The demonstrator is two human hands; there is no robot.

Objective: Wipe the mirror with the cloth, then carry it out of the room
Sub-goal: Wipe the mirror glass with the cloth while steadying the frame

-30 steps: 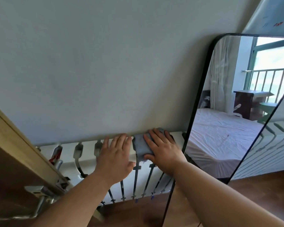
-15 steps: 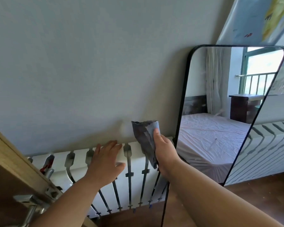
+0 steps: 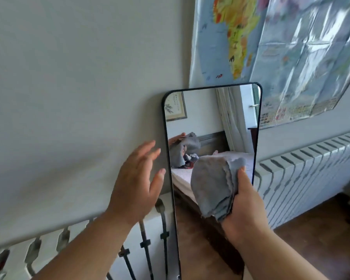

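Note:
A tall mirror point(image 3: 208, 118) with a thin black frame and rounded corners leans against the pale wall, standing in front of the radiator. My right hand point(image 3: 242, 201) grips a folded grey-blue cloth point(image 3: 212, 184) and holds it up in front of the lower half of the glass. Whether the cloth touches the glass is unclear. My left hand point(image 3: 137, 178) is raised with fingers spread, just left of the mirror's left edge, holding nothing. The glass reflects a bed, a curtain, a framed picture and the cloth.
A white radiator cover point(image 3: 303, 170) with slots runs along the wall behind and to both sides of the mirror. A large world map point(image 3: 271, 47) hangs on the wall above right. Dark wooden floor point(image 3: 319, 239) lies at lower right.
My right hand lifted the cloth off the radiator top and brought it in front of the mirror. My left hand rose from the radiator to beside the mirror's left edge. The view turned right and up.

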